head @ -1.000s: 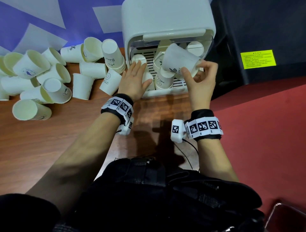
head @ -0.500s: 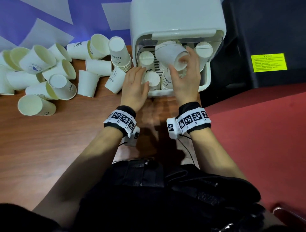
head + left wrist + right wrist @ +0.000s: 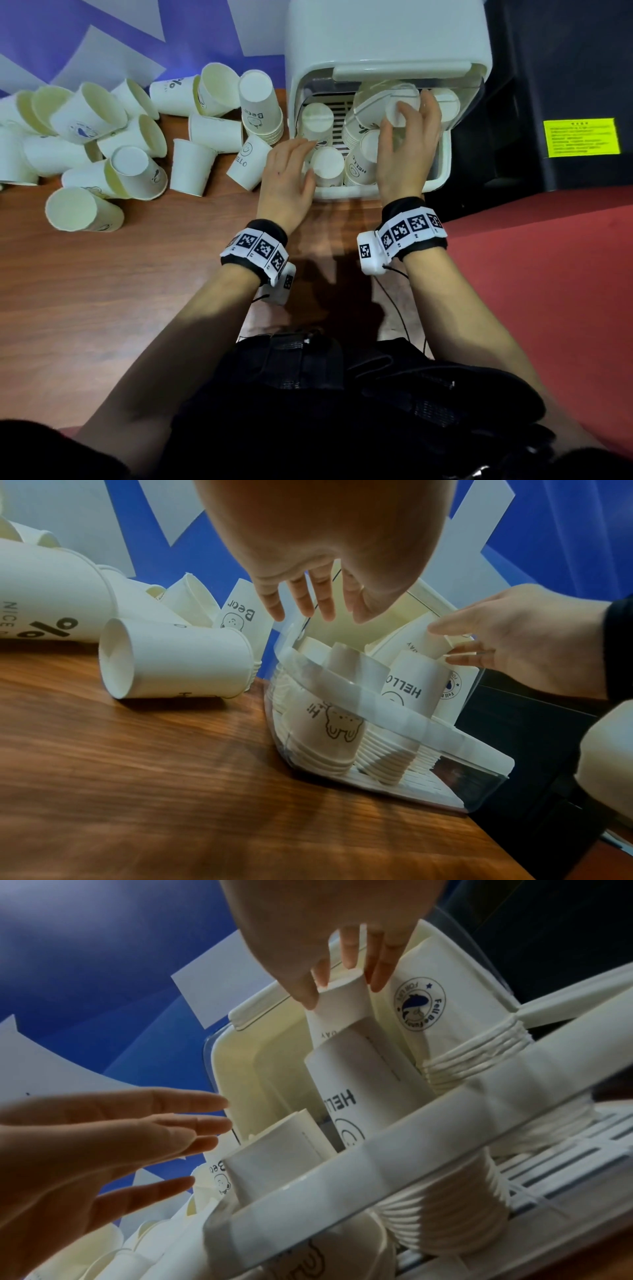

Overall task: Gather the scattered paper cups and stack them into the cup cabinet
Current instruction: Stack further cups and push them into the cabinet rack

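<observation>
The white cup cabinet (image 3: 387, 41) stands open at the table's far edge, with several stacks of upside-down paper cups (image 3: 327, 164) inside. My right hand (image 3: 411, 113) reaches in and pinches the base of an inverted paper cup (image 3: 392, 114) over the back middle stack. In the right wrist view its fingertips (image 3: 308, 996) grip that cup (image 3: 337, 1015) behind a "HELLO" stack (image 3: 359, 1085). My left hand (image 3: 301, 161) hovers at the cabinet's front left, fingers straight, holding nothing. Scattered cups (image 3: 137, 137) lie to the left.
A short upside-down stack (image 3: 258, 102) stands beside the cabinet's left wall. A black unit (image 3: 548, 85) with a yellow label (image 3: 580, 137) stands right of the cabinet. The wooden table (image 3: 102, 291) ends at its right edge above a red floor (image 3: 548, 291).
My right hand carried the cup from in front of the cabinet into it and turned it base-up over the back stack. My left hand stayed near the front left stack.
</observation>
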Demonstrator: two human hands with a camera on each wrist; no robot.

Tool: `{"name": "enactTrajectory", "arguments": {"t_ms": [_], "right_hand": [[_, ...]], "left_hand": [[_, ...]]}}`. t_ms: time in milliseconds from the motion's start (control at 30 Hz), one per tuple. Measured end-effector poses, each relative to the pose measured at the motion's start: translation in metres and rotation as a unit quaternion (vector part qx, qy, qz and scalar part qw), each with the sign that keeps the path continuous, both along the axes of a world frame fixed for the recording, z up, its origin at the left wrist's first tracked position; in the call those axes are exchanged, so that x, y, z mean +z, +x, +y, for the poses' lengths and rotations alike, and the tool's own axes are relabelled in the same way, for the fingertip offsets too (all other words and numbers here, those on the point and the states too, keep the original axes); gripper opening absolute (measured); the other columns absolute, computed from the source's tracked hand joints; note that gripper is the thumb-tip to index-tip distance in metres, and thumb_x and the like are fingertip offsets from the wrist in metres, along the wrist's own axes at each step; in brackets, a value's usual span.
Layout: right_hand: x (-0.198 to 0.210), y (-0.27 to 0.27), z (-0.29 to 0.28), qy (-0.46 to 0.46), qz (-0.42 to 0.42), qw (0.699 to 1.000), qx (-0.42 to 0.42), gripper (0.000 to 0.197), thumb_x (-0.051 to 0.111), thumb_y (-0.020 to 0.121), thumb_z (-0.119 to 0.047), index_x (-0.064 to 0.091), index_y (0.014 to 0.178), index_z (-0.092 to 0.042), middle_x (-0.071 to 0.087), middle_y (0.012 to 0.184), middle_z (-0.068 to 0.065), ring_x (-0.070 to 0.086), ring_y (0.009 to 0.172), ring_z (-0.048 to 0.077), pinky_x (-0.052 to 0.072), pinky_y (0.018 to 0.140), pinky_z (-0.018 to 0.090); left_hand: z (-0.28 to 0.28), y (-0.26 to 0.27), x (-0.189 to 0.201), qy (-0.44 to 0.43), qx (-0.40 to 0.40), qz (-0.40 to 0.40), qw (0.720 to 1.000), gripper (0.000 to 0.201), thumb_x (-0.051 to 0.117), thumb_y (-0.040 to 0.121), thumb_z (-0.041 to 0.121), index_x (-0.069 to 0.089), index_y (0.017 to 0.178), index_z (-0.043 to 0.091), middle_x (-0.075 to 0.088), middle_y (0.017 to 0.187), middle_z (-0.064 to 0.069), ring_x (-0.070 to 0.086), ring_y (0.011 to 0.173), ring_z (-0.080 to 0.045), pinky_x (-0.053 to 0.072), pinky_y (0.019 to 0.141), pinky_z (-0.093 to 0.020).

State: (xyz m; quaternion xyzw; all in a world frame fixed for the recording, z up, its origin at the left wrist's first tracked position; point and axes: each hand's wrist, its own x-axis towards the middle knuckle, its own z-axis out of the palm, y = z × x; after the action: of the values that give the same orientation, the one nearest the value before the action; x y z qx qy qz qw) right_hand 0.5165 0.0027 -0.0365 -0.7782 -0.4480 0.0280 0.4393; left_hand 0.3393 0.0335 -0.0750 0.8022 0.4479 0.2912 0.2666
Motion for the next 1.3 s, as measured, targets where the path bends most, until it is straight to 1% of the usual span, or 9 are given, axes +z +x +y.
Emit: {"name": "enactTrajectory", "arguments": {"t_ms": [67,167,300,400,500,733,1000,1167,1300], "right_hand": [[-0.002,0.001,0.002,-0.017,-0.028,0.999,0.010,0.032,0.047,0.091,-0.003,0.060,0.119,0.001,0.044,0.139,0.020,0.042,0.127,0.033,0.024,0.106,0.010],[-0.002,0.001,0.002,-0.050,-0.068,0.996,0.029,0.051,0.040,0.080,0.006,0.055,0.127,-0.002,0.046,0.138,0.016,0.040,0.126,0.033,0.033,0.109,0.035],[-0.001,0.008,0.005,-0.096,-0.085,0.991,0.044,0.066,0.036,0.071,0.010,0.053,0.132,-0.007,0.049,0.139,0.010,0.035,0.132,0.036,0.028,0.113,0.041],[0.003,0.010,0.011,-0.183,-0.070,0.978,0.078,0.074,0.032,0.068,0.011,0.047,0.138,-0.011,0.042,0.146,0.006,0.022,0.139,0.039,0.021,0.116,0.041],[0.010,0.010,0.014,-0.287,-0.065,0.949,0.114,0.074,0.036,0.075,0.012,0.038,0.144,-0.015,0.030,0.154,0.002,0.012,0.143,0.038,0.018,0.117,0.042],[0.027,0.010,0.018,-0.353,-0.043,0.926,0.131,0.072,0.036,0.082,0.007,0.031,0.148,-0.021,0.023,0.157,0.001,0.022,0.137,0.036,0.027,0.113,0.044],[0.043,-0.026,-0.030,-0.238,0.011,0.969,0.070,0.060,0.042,0.086,0.001,0.040,0.143,-0.015,0.034,0.150,0.009,0.028,0.136,0.032,0.020,0.111,0.032],[0.056,-0.073,-0.052,-0.193,0.064,0.973,0.113,0.051,0.045,0.093,-0.007,0.040,0.143,-0.013,0.026,0.155,0.011,0.020,0.141,0.029,0.017,0.116,0.033],[0.073,-0.122,-0.060,-0.078,0.084,0.978,0.174,0.043,0.049,0.092,-0.007,0.050,0.135,-0.011,0.036,0.148,0.010,0.028,0.139,0.023,0.015,0.111,0.019]], "left_hand": [[-0.001,-0.002,0.002,-0.008,0.003,0.000,1.000,0.041,0.048,0.089,0.014,0.054,0.129,0.009,0.051,0.130,-0.010,0.042,0.123,-0.023,0.027,0.109,-0.025],[0.000,-0.004,0.003,-0.010,0.009,-0.004,1.000,0.041,0.047,0.087,0.009,0.055,0.127,0.008,0.053,0.127,-0.010,0.043,0.121,-0.023,0.028,0.107,-0.024],[0.000,-0.005,0.004,-0.016,0.011,-0.011,1.000,0.041,0.046,0.086,0.006,0.056,0.126,0.008,0.054,0.125,-0.010,0.044,0.118,-0.023,0.029,0.105,-0.023],[-0.002,-0.004,0.005,-0.019,0.010,-0.009,1.000,0.041,0.045,0.086,0.008,0.056,0.125,0.009,0.055,0.123,-0.010,0.043,0.116,-0.021,0.027,0.103,-0.020],[-0.004,-0.006,0.005,-0.022,0.009,-0.005,1.000,0.041,0.045,0.086,0.008,0.056,0.125,0.009,0.056,0.122,-0.010,0.043,0.115,-0.020,0.026,0.102,-0.018],[-0.006,-0.012,0.011,0.001,0.006,-0.001,1.000,0.039,0.048,0.088,0.003,0.055,0.126,0.006,0.057,0.120,-0.012,0.047,0.114,-0.025,0.026,0.102,-0.014],[-0.024,-0.035,0.044,0.018,0.042,-0.033,0.998,0.037,0.046,0.088,0.010,0.057,0.124,0.009,0.060,0.117,-0.010,0.049,0.112,-0.026,0.030,0.099,-0.021],[-0.049,-0.068,0.061,0.031,0.070,-0.028,0.997,0.038,0.050,0.088,0.007,0.055,0.126,0.009,0.058,0.120,-0.010,0.048,0.111,-0.026,0.028,0.096,-0.020],[-0.059,-0.109,0.072,0.032,0.114,-0.021,0.993,0.040,0.049,0.088,0.010,0.054,0.128,0.009,0.058,0.124,-0.009,0.048,0.116,-0.027,0.031,0.101,-0.025]]}}
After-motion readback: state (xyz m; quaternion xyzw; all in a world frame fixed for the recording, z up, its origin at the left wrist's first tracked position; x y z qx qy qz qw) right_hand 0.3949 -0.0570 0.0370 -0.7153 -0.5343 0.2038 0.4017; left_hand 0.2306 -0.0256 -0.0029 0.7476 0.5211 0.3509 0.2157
